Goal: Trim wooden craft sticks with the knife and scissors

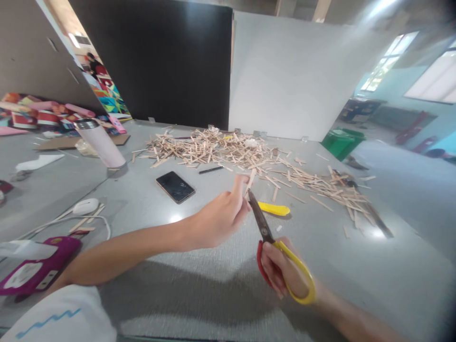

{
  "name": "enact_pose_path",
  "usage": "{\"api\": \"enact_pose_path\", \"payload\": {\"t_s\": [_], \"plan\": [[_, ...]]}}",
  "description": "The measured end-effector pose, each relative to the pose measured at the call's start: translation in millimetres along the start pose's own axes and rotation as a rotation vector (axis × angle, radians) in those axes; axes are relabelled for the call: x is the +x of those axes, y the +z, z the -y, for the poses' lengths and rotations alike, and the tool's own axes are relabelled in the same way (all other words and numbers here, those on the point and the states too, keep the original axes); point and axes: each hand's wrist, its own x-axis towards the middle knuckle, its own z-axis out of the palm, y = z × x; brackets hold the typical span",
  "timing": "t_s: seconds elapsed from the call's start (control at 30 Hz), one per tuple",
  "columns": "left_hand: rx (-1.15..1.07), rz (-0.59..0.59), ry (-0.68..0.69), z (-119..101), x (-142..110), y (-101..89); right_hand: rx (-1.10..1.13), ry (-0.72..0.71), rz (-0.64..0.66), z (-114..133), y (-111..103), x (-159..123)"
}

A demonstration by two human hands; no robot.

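My left hand (223, 216) pinches a short wooden stick (251, 181) between thumb and fingers, holding it above the grey table (199, 280). My right hand (281, 270) grips scissors (267, 232) with red and yellow handles. Their dark blades point up and to the left, with the tip right at the stick's lower end. A large pile of similar wooden sticks (228, 149) spreads across the far side of the table and trails off to the right.
A black phone (175, 186) lies left of my hands, a yellow scissor cover (274, 208) just beyond the blades. A white-pink bottle (99, 142) stands at the left. A pink tool (35, 273) and white cable lie near-left. Black and white boards stand behind.
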Motion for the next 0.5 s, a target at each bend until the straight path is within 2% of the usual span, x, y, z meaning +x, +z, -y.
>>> {"api": "enact_pose_path", "payload": {"t_s": [0.3, 0.5], "plan": [[0.269, 0.096, -0.034, 0.7, -0.6, -21.2, 0.182, 0.039, 0.079, -9.1, -1.3, 1.6], [0.18, 0.113, -0.093, 1.2, 1.8, -26.1, 0.206, 0.039, 0.038, -23.6, -6.6, 5.1]]}}
